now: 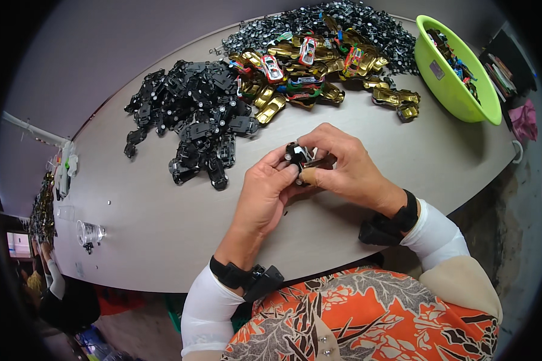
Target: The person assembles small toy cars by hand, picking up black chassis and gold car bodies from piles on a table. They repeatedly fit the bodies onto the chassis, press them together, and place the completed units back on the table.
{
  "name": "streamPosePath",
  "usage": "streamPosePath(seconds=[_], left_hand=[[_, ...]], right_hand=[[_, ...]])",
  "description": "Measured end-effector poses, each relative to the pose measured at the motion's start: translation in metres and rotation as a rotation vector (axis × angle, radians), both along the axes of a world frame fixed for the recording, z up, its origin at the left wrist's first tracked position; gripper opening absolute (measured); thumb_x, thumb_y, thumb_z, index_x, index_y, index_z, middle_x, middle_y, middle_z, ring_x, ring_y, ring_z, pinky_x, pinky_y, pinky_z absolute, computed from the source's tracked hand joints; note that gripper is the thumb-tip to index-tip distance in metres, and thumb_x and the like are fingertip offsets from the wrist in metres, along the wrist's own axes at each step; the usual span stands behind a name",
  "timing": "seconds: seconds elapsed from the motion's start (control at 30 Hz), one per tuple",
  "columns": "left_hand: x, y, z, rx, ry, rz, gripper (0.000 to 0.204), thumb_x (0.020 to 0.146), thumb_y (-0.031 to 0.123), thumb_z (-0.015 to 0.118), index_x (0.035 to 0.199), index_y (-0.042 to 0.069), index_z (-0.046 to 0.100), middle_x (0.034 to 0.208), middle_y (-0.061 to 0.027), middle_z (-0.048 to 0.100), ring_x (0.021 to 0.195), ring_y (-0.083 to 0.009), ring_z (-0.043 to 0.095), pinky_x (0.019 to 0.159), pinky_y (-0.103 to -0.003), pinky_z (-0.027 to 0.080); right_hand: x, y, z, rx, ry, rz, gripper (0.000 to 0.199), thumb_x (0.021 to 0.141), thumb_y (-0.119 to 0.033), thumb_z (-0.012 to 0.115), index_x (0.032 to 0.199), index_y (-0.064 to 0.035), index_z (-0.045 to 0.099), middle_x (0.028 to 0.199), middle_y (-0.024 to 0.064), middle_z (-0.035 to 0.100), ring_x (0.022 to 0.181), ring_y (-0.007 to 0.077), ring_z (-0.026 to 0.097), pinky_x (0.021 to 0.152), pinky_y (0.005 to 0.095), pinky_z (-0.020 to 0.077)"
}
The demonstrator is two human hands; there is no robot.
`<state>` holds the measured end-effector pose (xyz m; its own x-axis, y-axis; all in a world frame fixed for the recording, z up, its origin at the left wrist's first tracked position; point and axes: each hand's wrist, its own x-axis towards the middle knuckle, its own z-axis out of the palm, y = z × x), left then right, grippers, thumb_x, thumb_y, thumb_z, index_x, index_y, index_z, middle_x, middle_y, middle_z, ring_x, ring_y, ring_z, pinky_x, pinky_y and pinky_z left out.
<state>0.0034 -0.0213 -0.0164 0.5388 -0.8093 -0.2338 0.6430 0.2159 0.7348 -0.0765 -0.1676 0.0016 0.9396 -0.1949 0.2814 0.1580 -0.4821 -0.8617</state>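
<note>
One small black toy-car piece with pale details is in work, held between the hands above the pale grey bench. Much seems left: a big heap of black plastic car bases, a pile of shiny gold and multicoloured car shells and a spread of tiny silver-and-black parts all lie loose. Coloured pieces sit in the lime-green plastic bowl; whether those are finished, I cannot tell. The left grip is clamped on the piece, thumb nearest the body. The right grip arches in from the right, fingertips at the piece; whether they pinch it or a separate part, I cannot tell.
</note>
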Motion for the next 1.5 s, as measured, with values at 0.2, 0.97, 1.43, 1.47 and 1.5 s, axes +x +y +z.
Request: streamPosePath(seconds=[0.2, 0.97, 1.43, 1.47, 1.5], left_hand=[[0.002, 0.004, 0.000, 0.081, -0.104, -0.018, 0.038, 0.078, -0.002, 0.060, 0.114, -0.002, 0.047, 0.099, -0.0090, 0.058, 0.089, -0.0155, 0.061, 0.075, -0.030, 0.055], [0.006, 0.006, 0.011, -0.036, -0.104, 0.001, 0.039, 0.077, -0.001, 0.062, 0.114, -0.003, 0.050, 0.105, -0.0136, 0.059, 0.090, -0.0211, 0.062, 0.074, -0.037, 0.058], [0.003, 0.009, 0.009, -0.024, -0.315, -0.027, 0.038, 0.082, -0.001, 0.060, 0.120, 0.000, 0.054, 0.105, -0.0085, 0.058, 0.090, -0.0161, 0.060, 0.071, -0.030, 0.057], [0.001, 0.008, 0.010, -0.015, -0.369, -0.022, 0.038, 0.083, 0.001, 0.059, 0.121, 0.001, 0.053, 0.105, -0.0070, 0.057, 0.090, -0.0149, 0.059, 0.072, -0.028, 0.056], [-0.001, 0.007, 0.011, -0.008, -0.421, -0.022, 0.037, 0.085, 0.003, 0.057, 0.122, 0.001, 0.053, 0.106, -0.0056, 0.055, 0.089, -0.0136, 0.058, 0.072, -0.027, 0.055]], right_hand=[[-0.001, -0.004, 0.000, 0.414, 0.218, 0.073, 0.033, 0.070, -0.006, 0.069, 0.100, -0.0006, 0.054, 0.082, 0.0024, 0.055, 0.069, 0.0060, 0.052, 0.059, 0.0219, 0.0442], [-0.008, 0.000, 0.014, 0.242, 0.051, 0.035, 0.029, 0.072, -0.005, 0.065, 0.099, -0.0028, 0.054, 0.080, 0.0013, 0.049, 0.065, 0.0054, 0.046, 0.056, 0.0201, 0.0397], [-0.007, -0.001, 0.017, 0.126, -0.013, 0.119, 0.018, 0.076, -0.001, 0.063, 0.093, -0.0009, 0.057, 0.084, 0.0048, 0.052, 0.069, 0.0080, 0.053, 0.059, 0.0227, 0.0433], [-0.006, -0.001, 0.015, 0.197, -0.003, 0.113, 0.017, 0.076, -0.001, 0.063, 0.092, -0.0007, 0.057, 0.083, 0.0043, 0.053, 0.069, 0.0075, 0.052, 0.059, 0.0225, 0.0432], [-0.007, -0.002, 0.012, 0.267, 0.009, 0.101, 0.015, 0.076, -0.001, 0.063, 0.090, -0.0004, 0.057, 0.082, 0.0038, 0.053, 0.068, 0.0069, 0.052, 0.059, 0.0223, 0.0430]])
